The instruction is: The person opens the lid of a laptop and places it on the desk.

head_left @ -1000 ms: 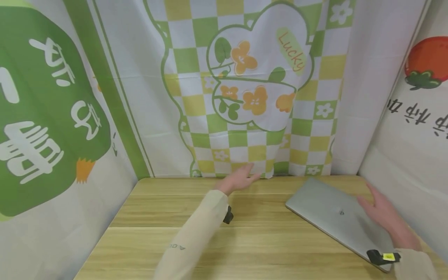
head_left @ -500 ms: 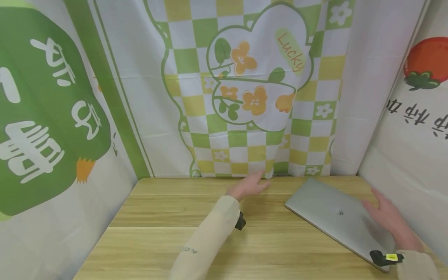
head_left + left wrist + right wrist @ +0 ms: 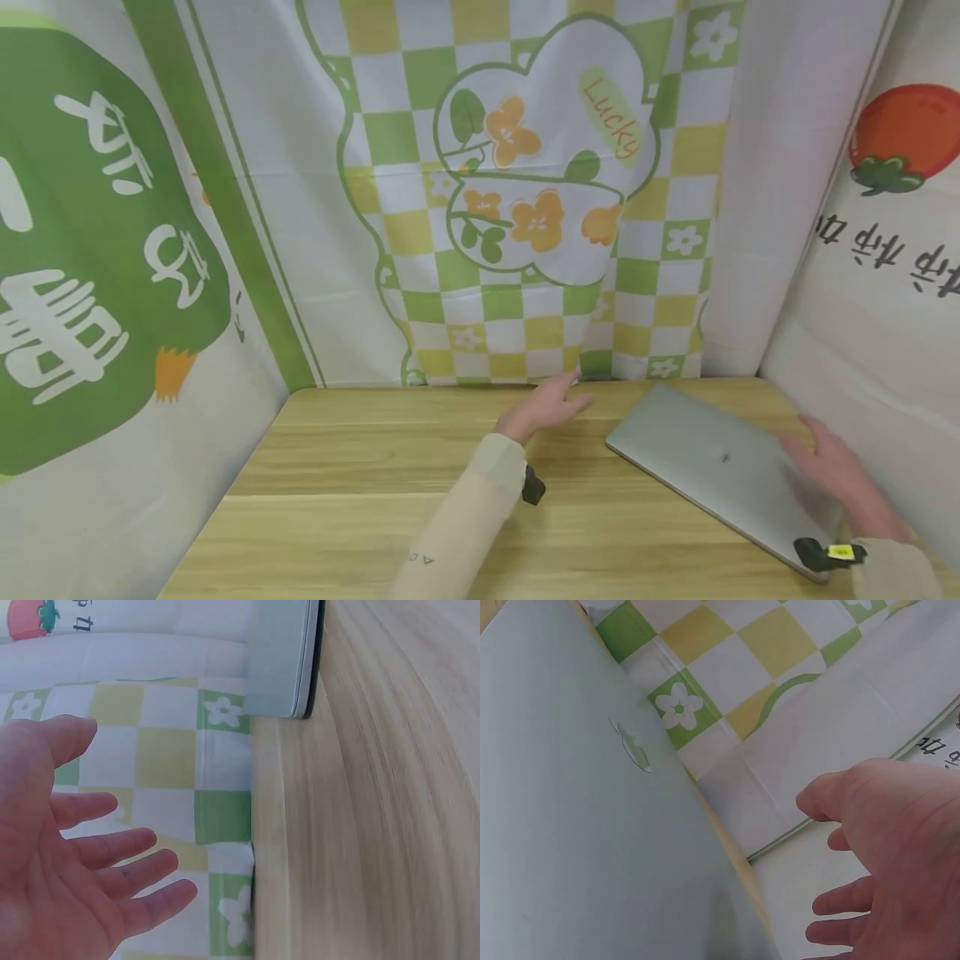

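Clearly, the laptop [image 3: 716, 475] lies closed; slim, smooth, silver-grey.

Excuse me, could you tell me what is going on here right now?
A person is at a wooden table, where a closed silver laptop lies askew. The right hand is open beside its right edge; the left hand, also open, is apart from it, near the table's back edge. Neither grips the laptop.

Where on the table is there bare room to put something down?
One bare patch of table lies between the left wall cloth and the left sleeve. Another lies between that sleeve and the laptop. The right side is crowded: the laptop fills most of it, with the right hand by its outer edge.
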The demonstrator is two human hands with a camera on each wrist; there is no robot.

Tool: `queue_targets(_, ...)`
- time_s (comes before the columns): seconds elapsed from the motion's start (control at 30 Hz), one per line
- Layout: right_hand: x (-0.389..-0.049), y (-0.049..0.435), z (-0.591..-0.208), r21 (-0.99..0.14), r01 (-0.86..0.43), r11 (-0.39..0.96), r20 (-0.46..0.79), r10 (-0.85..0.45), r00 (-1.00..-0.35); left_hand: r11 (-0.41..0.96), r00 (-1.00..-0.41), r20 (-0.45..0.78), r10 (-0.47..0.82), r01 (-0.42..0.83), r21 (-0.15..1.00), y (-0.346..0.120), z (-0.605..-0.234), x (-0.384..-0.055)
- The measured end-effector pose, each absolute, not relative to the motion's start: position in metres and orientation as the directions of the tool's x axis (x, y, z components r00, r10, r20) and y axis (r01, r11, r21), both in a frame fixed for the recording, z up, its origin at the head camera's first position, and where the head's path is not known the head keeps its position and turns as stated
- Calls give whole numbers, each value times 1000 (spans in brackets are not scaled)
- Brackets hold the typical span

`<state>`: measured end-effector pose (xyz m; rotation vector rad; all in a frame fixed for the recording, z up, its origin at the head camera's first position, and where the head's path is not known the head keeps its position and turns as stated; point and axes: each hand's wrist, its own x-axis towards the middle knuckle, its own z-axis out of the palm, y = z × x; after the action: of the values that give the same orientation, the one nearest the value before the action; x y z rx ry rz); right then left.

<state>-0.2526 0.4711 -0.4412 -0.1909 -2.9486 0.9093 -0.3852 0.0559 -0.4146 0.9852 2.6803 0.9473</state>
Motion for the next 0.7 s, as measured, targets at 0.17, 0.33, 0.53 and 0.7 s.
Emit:
queue_targets(0.17,-253,475,-441,-552,110,826,-4,129,-992,583,-798,117,591,523,622,61,-421,-387)
queue_targets(0.33,-252,480,-445,-554,119,824,-23,128,-992,561,-813,108,572,484,671,69,-429,-385)
queue_targets(0.53,-251,484,-450,-536,110,837,-4,128,-992,551,-825,95,557,453,701,81,-434,-379)
queue_targets(0.7,-251,487,-452,-547,148,824,-34,155,-987,520,-823,115,556,453,724,91,-443,-376)
